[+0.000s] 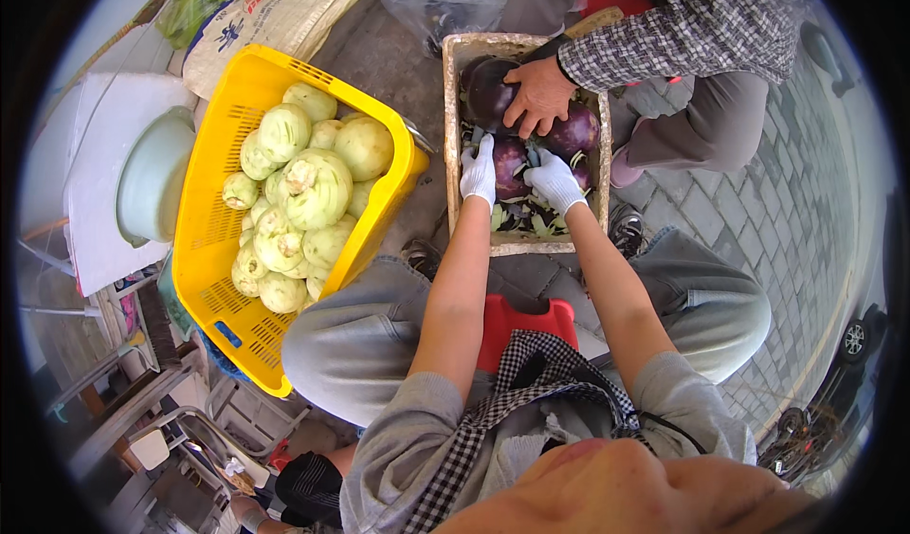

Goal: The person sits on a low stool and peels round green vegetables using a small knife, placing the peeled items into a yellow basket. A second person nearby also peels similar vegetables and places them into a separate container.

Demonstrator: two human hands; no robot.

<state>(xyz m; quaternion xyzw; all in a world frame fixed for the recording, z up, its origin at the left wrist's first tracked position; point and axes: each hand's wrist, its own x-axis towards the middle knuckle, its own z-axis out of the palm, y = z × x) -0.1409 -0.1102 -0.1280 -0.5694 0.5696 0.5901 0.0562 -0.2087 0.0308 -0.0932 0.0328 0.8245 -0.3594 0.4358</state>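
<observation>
A worn foam box (452, 143) holds several purple kohlrabi-like vegetables and pale green peel scraps (544, 225). My left hand (478, 171), in a white knit glove, rests at the left side of a purple vegetable (510, 168) in the box. My right hand (556, 181), also gloved, is at that vegetable's right side around a small grey-green tool (532, 155), whose kind is unclear. Another purple vegetable (571, 130) lies farther right. Just beyond my hands, a co-worker's bare hand (537, 95) lies over a large dark purple vegetable (490, 93).
A yellow plastic basket (405, 178) with several peeled pale green vegetables (314, 187) stands at the left. A pale green basin (153, 175) and a printed woven sack (284, 15) are beyond it. The co-worker's checked sleeve (640, 47) reaches over the box.
</observation>
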